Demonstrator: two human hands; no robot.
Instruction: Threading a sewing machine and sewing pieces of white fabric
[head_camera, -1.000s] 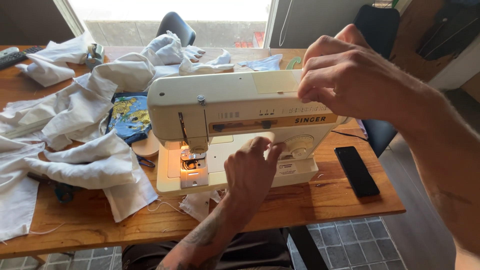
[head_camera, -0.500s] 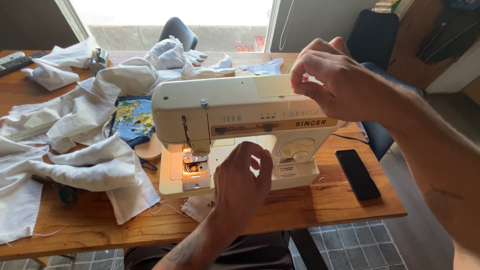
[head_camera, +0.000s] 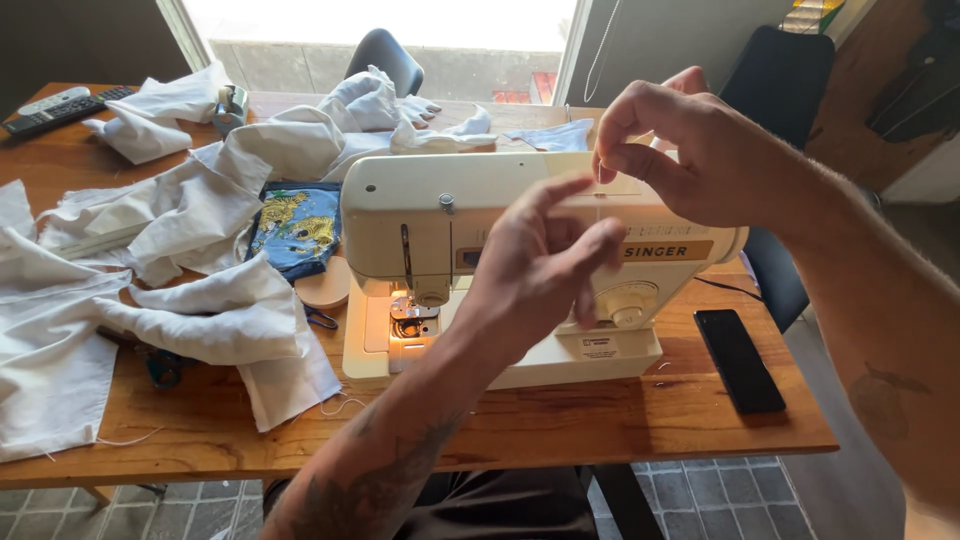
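Landmark: the cream sewing machine standing on the wooden table; every place below is given from it.
Right hand: above the machine's top at its right end, thumb and forefinger pressed together on what seems to be a fine thread; it is too thin to be sure.
Left hand: raised in front of the machine's face, fingers loosely spread, forefinger reaching up towards the pinch, holding nothing that shows.
Thread: at the right-hand fingertips, just over the machine's top edge; its run from there cannot be followed.
Needle area: lit, at the machine's left end under the arm, nothing under the foot as far as can be seen.
Doing it well: I judge that the pinch should stay firm and the strand taut, with the free hand guiding it flat along the top guides rather than pulling sideways.
Nearby: white cloth heaped left of the machine, a blue printed piece just beside its left end, a black phone to its right.
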